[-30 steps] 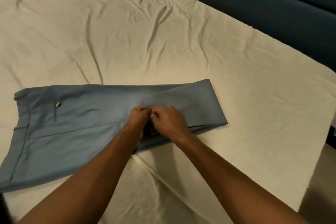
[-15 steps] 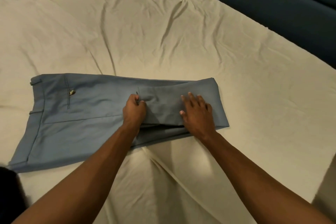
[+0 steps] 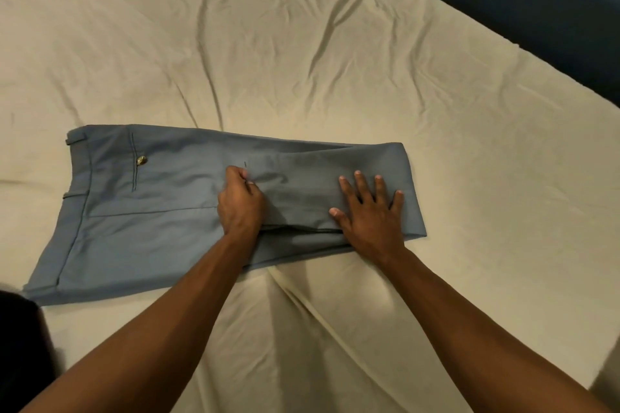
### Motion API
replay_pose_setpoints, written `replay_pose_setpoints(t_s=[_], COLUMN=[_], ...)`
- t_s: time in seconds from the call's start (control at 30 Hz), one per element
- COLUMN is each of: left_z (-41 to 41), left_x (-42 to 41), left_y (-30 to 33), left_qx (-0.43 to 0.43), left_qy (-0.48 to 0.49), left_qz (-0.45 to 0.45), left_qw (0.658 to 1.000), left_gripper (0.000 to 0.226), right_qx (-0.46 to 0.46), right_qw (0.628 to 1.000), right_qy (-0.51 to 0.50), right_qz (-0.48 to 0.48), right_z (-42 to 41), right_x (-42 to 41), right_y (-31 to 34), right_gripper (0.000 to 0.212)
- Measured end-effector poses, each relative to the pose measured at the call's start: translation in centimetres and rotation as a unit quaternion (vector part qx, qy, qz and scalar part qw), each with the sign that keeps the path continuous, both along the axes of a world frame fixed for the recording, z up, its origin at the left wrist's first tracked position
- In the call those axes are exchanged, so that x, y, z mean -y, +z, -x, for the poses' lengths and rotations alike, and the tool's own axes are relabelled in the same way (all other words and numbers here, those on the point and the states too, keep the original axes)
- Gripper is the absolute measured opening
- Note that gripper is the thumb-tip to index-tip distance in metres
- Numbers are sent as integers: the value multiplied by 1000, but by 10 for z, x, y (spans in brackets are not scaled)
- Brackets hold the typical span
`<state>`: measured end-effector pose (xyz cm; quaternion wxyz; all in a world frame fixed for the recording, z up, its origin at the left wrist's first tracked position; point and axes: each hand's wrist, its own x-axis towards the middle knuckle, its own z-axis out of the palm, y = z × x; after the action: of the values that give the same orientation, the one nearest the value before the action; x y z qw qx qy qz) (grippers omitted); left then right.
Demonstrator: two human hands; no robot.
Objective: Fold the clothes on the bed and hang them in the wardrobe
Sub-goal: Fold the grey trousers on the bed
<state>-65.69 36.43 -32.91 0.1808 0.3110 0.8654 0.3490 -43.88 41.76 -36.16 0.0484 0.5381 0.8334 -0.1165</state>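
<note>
One pair of grey-blue woven trousers point(image 3: 161, 211) lies flat on the near half of the bed, waistband to the left and the legs doubled back over themselves so that a rounded fold forms the right end. Laid this way the garment is already short enough to drape over a hanger bar, which suits the hanging that the task asks for.

At the middle of the trousers the left hand point(image 3: 240, 204) is curled, its thumb and fingertips pinching the free hem edge of the folded-over layer. That grip seems meant to pin the loose end in line with the layer below so it cannot creep. The right hand point(image 3: 370, 211) lies spread and flat on the top layer near the fold, fingers straight and apart, pressing down; the posture reads as smoothing the cloth toward the crease while the other end is anchored.

A small brass-coloured button point(image 3: 141, 160) on the back pocket faces up near the waistband, so the seat side is uppermost.

Beneath everything the cream, wrinkled bedsheet point(image 3: 302, 60) gives a soft, broad surface for folding, and its ridges may print creases into the cloth. A dark blue padded bed surround point(image 3: 536, 3) runs along the far right edge. No wardrobe or hanger is in view.
</note>
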Motion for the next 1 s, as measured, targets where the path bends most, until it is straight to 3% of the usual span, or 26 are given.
replay_pose_setpoints(t_s=[0.17, 0.27, 0.37, 0.47, 0.57, 0.8, 0.9, 1.0], left_z=[-4, -8, -26, -30, -9, 13, 10, 11], left_x=[3, 3, 0, -3, 7, 26, 24, 32], left_y=[3, 1, -7, -28, -44, -47, -39, -36], left_qx=[-42, -128, -221, -272, -258, -273, -264, -254], left_qy=[64, 53, -149, -325, -319, -296, -294, -299], left_qz=[-6, 34, 37, 115, 193, 209, 214, 217], left_qw=[997, 990, 963, 898, 891, 891, 894, 894], left_gripper=[18, 40, 56, 72, 83, 85, 89, 92], right_qx=[4, 3, 4, -3, -13, -20, -73, -91], right_qw=[1000, 1000, 999, 999, 999, 997, 981, 946], right_qy=[18, 21, 25, 23, -25, -70, -178, -310], right_qz=[-13, -20, -27, -31, -26, 19, -18, -18], right_z=[-3, -6, -5, -9, -28, -52, -44, -45], right_x=[0, 0, 0, -12, -33, -45, -34, -26], right_y=[-6, -9, -9, -10, -13, -8, 7, 18], right_gripper=[80, 79, 78, 80, 81, 77, 75, 50])
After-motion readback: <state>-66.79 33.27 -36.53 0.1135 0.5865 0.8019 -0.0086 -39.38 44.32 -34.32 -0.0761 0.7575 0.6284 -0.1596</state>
